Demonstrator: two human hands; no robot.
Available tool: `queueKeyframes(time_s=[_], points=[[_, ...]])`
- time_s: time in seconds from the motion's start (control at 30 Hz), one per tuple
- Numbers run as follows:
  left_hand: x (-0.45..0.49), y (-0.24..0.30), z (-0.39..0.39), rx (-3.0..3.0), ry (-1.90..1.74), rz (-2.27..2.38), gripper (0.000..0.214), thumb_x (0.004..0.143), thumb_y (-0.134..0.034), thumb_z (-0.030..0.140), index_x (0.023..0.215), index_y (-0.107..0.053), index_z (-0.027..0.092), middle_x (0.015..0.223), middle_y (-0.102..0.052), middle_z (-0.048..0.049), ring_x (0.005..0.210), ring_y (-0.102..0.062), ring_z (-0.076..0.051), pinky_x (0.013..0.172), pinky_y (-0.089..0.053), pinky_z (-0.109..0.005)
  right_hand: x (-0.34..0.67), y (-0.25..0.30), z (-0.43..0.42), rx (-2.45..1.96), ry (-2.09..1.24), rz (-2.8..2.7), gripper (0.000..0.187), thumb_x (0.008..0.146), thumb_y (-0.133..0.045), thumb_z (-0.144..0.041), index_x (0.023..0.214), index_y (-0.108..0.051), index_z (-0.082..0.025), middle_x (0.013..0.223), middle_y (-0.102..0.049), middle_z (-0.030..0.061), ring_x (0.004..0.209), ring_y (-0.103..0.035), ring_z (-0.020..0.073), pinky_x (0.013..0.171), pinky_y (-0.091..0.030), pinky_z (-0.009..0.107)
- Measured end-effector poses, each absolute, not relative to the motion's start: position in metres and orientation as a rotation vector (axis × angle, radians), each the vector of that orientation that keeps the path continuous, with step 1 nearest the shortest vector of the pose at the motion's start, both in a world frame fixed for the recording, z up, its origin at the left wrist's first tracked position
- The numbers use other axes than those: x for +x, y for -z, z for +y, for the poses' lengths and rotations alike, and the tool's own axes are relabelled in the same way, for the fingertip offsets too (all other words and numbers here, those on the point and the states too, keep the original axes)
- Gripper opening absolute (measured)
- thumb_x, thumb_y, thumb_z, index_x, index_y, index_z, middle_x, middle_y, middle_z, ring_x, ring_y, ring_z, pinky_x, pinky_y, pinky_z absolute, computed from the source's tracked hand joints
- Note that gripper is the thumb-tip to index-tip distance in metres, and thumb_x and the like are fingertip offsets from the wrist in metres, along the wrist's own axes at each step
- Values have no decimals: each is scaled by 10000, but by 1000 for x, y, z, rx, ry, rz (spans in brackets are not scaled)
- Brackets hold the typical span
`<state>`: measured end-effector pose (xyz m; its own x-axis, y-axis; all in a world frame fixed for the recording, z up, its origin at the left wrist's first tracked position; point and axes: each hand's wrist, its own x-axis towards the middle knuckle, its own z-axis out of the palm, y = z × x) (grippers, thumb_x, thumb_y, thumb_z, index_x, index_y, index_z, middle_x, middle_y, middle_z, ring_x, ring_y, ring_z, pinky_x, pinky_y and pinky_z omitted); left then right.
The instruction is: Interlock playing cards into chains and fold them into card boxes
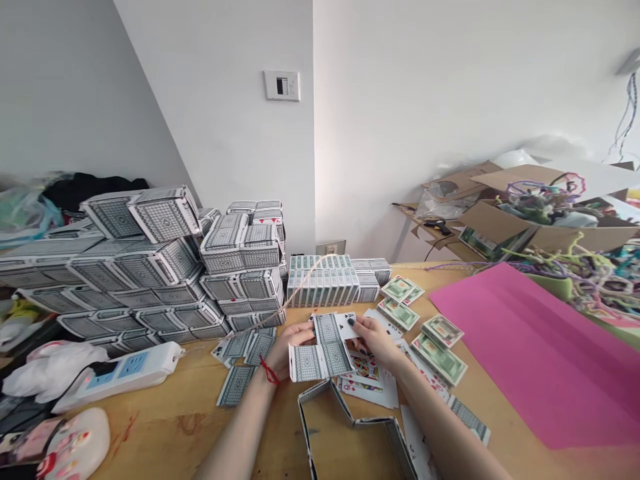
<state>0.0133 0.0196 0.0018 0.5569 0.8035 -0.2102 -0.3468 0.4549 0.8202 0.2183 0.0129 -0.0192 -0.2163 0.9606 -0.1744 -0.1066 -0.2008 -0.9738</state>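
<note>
Just above the table, my left hand [296,339] is closed on the side of a structure of joined playing cards [333,343] with grey patterned backs. My right hand [374,339], with dark nails, pinches a white-faced playing card [345,326] against that structure's right edge. Part of the left fingers is hidden behind the cards. Below both hands stands an open frame of folded cards [353,423] on the table. Loose face-up cards [367,393] are spread under my right hand and forearm, and face-down cards [236,385] lie left of my left wrist.
Tall stacks of card-built blocks [165,267] fill the left and back. A white power strip [123,377] lies at left. Small banknote-patterned bundles [440,357] sit right of my hands, beside a pink sheet [535,360]. Cardboard boxes [555,233] and tangled yarn stand farther right.
</note>
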Motion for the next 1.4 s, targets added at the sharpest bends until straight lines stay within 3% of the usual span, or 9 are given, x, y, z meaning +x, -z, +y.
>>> queueKeyframes(time_s=[0.27, 0.6, 0.9, 1.17, 1.27, 1.4], points=[[16, -2, 20, 798, -797, 724, 301, 706, -627, 248, 969, -672, 107, 868, -710, -103, 792, -656, -241, 605, -460, -250, 219, 21, 13, -1145, -1592, -1144, 383, 681, -574, -555, 672, -451, -193, 445, -459, -82, 325, -322, 44, 347, -169, 182], [21, -6, 15, 770, -813, 748, 404, 666, -683, 288, 1022, -654, 100, 887, -708, -136, 792, -666, -242, 650, -472, -273, 227, 25, 19, -1161, -1621, -1101, 379, 645, -632, -528, 680, -495, -176, 448, -431, -86, 334, -291, 34, 337, -156, 166], [21, -4, 15, 800, -796, 756, 394, 672, -685, 289, 1011, -656, 91, 854, -711, -134, 777, -668, -245, 619, -466, -261, 217, 21, 12, -1139, -1638, -1188, 390, 704, -564, -547, 609, -454, -185, 400, -447, -78, 306, -285, 36, 347, -187, 179], [18, -1, 18, 773, -783, 722, 331, 668, -681, 248, 964, -673, 100, 871, -710, -128, 817, -664, -250, 676, -479, -280, 211, 20, 12, -1133, -1625, -1195, 316, 720, -570, -489, 678, -493, -186, 399, -465, -83, 293, -325, 44, 325, -199, 172], [18, -2, 18, 766, -782, 725, 312, 685, -663, 230, 970, -671, 102, 872, -711, -127, 823, -663, -250, 680, -481, -286, 210, 17, 11, -1099, -1676, -1087, 288, 708, -596, -464, 725, -540, -182, 481, -526, -59, 342, -428, 62, 330, -296, 170], [18, -1, 17, 779, -783, 709, 313, 705, -644, 229, 992, -664, 105, 898, -708, -128, 839, -660, -250, 699, -481, -293, 210, 16, 11, -1050, -1690, -928, 245, 651, -681, -386, 695, -584, -165, 618, -594, -4, 514, -561, 102, 507, -495, 222]])
